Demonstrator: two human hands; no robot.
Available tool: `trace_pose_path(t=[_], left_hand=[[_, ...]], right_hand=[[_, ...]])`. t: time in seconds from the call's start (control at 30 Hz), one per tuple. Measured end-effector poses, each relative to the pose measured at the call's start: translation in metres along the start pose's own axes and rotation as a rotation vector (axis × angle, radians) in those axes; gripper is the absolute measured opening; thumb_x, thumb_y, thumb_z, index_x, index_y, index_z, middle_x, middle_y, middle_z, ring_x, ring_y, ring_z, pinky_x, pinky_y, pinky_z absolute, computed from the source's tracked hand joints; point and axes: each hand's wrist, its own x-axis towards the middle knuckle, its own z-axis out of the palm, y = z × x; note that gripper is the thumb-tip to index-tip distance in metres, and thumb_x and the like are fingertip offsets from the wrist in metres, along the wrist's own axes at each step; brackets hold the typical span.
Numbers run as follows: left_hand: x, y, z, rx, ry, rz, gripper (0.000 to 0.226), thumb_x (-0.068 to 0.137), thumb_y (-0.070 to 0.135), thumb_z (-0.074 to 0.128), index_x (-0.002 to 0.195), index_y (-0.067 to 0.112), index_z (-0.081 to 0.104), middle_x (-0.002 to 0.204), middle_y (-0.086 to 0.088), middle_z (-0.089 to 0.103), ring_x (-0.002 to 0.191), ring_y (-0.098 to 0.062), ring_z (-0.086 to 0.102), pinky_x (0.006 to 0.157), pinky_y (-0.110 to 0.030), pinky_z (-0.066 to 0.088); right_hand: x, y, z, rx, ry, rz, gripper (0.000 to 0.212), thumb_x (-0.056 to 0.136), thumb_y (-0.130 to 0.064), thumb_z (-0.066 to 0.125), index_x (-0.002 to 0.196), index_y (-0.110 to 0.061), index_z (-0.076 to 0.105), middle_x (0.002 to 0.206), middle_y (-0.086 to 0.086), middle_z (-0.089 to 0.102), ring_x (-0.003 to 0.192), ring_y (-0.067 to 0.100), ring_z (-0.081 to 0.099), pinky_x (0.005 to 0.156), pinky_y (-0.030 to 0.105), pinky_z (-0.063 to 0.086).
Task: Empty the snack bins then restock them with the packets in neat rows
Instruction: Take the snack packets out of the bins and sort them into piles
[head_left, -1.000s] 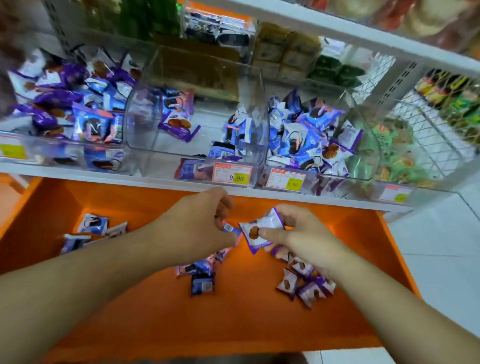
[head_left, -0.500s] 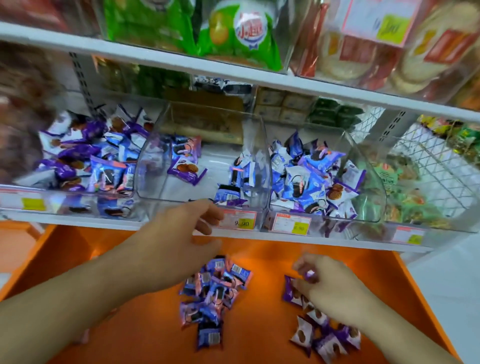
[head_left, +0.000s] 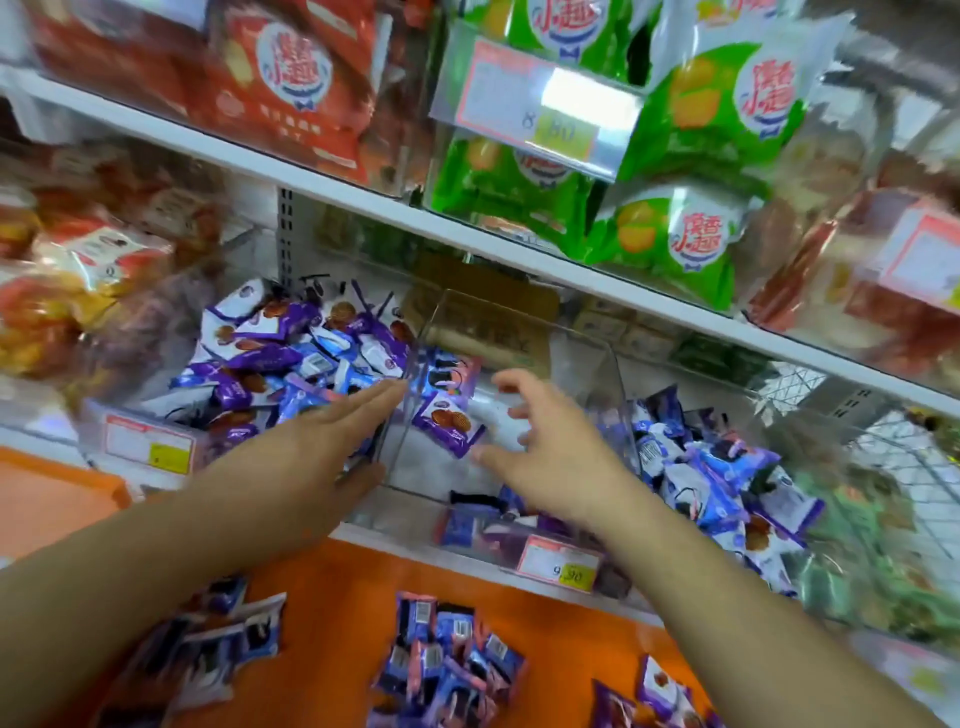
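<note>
While both hands reach in open, the left hand (head_left: 317, 441) flat against the middle clear bin (head_left: 519, 332) and the right hand (head_left: 550, 457) spread inside, we count two packets (head_left: 449, 421) at its back; the bins either side are heaped, and loose packets (head_left: 447, 670) below blur.

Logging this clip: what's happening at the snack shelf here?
A person is emptying the clear middle bin. Both hands reach in, open: the left hand at its left wall, the right hand just short of a purple packet still inside. Packets already taken out lie on the orange ledge below.
</note>
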Motion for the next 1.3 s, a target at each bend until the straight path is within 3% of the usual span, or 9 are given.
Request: trace_pose_path(t=[0.07, 0.17, 0.33, 0.53, 0.67, 0.83, 1.0, 1.1, 1.3], left_hand=[[0.000, -0.003, 0.003, -0.057, 0.012, 0.012, 0.078, 0.109, 0.042, 0.044, 0.152, 0.063, -0.017, 0.133, 0.052, -0.030, 0.148, -0.006, 0.035, 0.100, -0.019, 0.044], [0.003, -0.008, 0.005, -0.089, 0.038, 0.050, 0.077, 0.110, 0.035, 0.043, 0.153, 0.063, -0.014, 0.144, 0.052, -0.022, 0.155, -0.004, 0.020, 0.110, -0.023, 0.040], [0.008, -0.010, 0.009, -0.079, 0.090, 0.053, 0.072, 0.110, 0.033, 0.043, 0.159, 0.055, -0.006, 0.164, 0.038, -0.008, 0.154, -0.002, 0.021, 0.118, -0.027, 0.034], [0.007, -0.005, 0.005, -0.080, 0.073, 0.029, 0.073, 0.110, 0.031, 0.045, 0.161, 0.053, -0.003, 0.167, 0.033, -0.002, 0.152, -0.004, 0.026, 0.115, -0.027, 0.038], [0.007, -0.003, 0.006, -0.077, 0.064, 0.031, 0.073, 0.109, 0.031, 0.047, 0.162, 0.050, 0.000, 0.169, 0.029, 0.002, 0.149, -0.008, 0.035, 0.110, -0.029, 0.043], [0.006, 0.005, 0.002, -0.095, 0.070, -0.005, 0.071, 0.107, 0.028, 0.052, 0.162, 0.045, 0.010, 0.170, 0.019, 0.015, 0.150, -0.016, 0.035, 0.112, -0.031, 0.041], [0.002, 0.017, -0.003, -0.138, 0.223, -0.013, 0.060, 0.102, 0.018, 0.057, 0.156, 0.034, 0.037, 0.163, 0.012, 0.034, 0.142, -0.015, 0.043, 0.109, -0.030, 0.040], [-0.004, 0.035, -0.010, -0.364, 0.290, -0.012, 0.032, 0.101, 0.025, 0.061, 0.131, 0.036, 0.058, 0.131, 0.016, 0.059, 0.103, 0.002, 0.061, 0.087, -0.025, 0.051], [-0.036, 0.086, -0.011, -1.009, -0.202, -0.164, 0.043, 0.087, 0.061, 0.072, 0.114, 0.029, 0.073, 0.109, 0.003, 0.077, 0.091, -0.019, 0.078, 0.077, -0.041, 0.066]], right_hand=[[0.051, 0.006, 0.018, -0.103, -0.109, 0.019, 0.087, 0.079, -0.038, 0.090, 0.151, -0.028, 0.043, 0.145, -0.002, 0.044, 0.136, 0.018, 0.046, 0.104, 0.023, 0.037], [0.108, 0.015, 0.040, -0.208, -0.250, 0.110, 0.130, 0.065, -0.044, 0.099, 0.166, -0.031, 0.017, 0.159, 0.007, 0.033, 0.148, 0.030, 0.034, 0.119, 0.034, 0.034], [0.157, 0.032, 0.067, -0.367, -0.337, 0.188, 0.152, 0.053, -0.049, 0.102, 0.167, -0.033, 0.004, 0.172, 0.008, 0.007, 0.157, 0.036, 0.020, 0.127, 0.047, 0.028], [0.146, 0.047, 0.073, -0.290, -0.307, 0.294, 0.129, 0.053, -0.055, 0.099, 0.159, -0.029, 0.029, 0.157, 0.011, 0.026, 0.144, 0.034, 0.037, 0.113, 0.040, 0.041], [0.120, 0.041, 0.074, -0.041, -0.330, 0.187, 0.077, 0.064, -0.025, 0.101, 0.125, -0.022, 0.056, 0.120, 0.007, 0.065, 0.105, 0.025, 0.067, 0.085, 0.045, 0.062], [0.079, 0.029, 0.052, 0.161, -0.201, 0.153, 0.060, 0.063, -0.021, 0.100, 0.107, -0.027, 0.060, 0.093, -0.002, 0.078, 0.080, 0.024, 0.076, 0.074, 0.050, 0.065], [0.017, 0.016, 0.003, 0.326, -0.072, 0.146, 0.057, 0.067, -0.011, 0.097, 0.112, -0.023, 0.064, 0.097, -0.003, 0.079, 0.086, 0.019, 0.076, 0.083, 0.047, 0.065], [-0.029, 0.000, -0.023, 0.511, -0.089, 0.175, 0.061, 0.072, -0.007, 0.095, 0.123, -0.021, 0.065, 0.106, 0.005, 0.079, 0.094, 0.027, 0.076, 0.077, 0.042, 0.063], [-0.110, -0.024, -0.028, 0.534, -0.177, 0.103, 0.087, 0.075, -0.001, 0.093, 0.144, -0.033, 0.053, 0.126, -0.008, 0.074, 0.113, 0.015, 0.073, 0.096, 0.041, 0.060]])
